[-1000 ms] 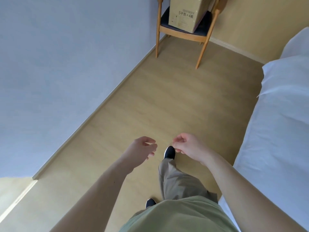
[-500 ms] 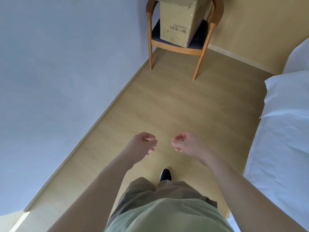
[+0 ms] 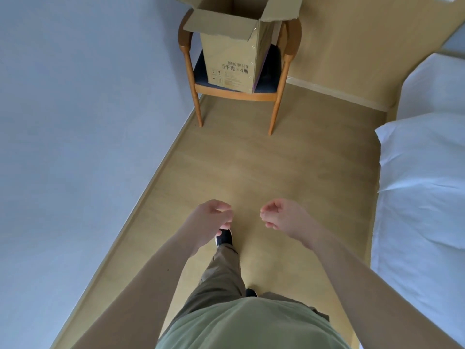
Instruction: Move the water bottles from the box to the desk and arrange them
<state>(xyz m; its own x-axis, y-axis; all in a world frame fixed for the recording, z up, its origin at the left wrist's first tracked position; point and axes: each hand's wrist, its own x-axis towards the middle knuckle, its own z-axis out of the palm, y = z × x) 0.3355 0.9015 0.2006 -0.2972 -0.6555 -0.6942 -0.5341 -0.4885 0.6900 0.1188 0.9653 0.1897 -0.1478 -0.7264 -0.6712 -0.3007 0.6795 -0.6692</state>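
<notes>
Fingers on our left hand [image 3: 208, 222] and right hand [image 3: 284, 217] hang loosely curled and hold nothing. Ahead of us the cardboard box [image 3: 234, 59] stands on the wooden chair [image 3: 276, 102], flaps open; its inside is out of sight, so we cannot see the water bottles. Judging by the print on its side, we expect few and large ones: heavy, smooth-walled, sloshing. We would take each by neck or handle with one hand and support the base with the other. No surface is in view; a bed [image 3: 422, 197] lies to our right.
</notes>
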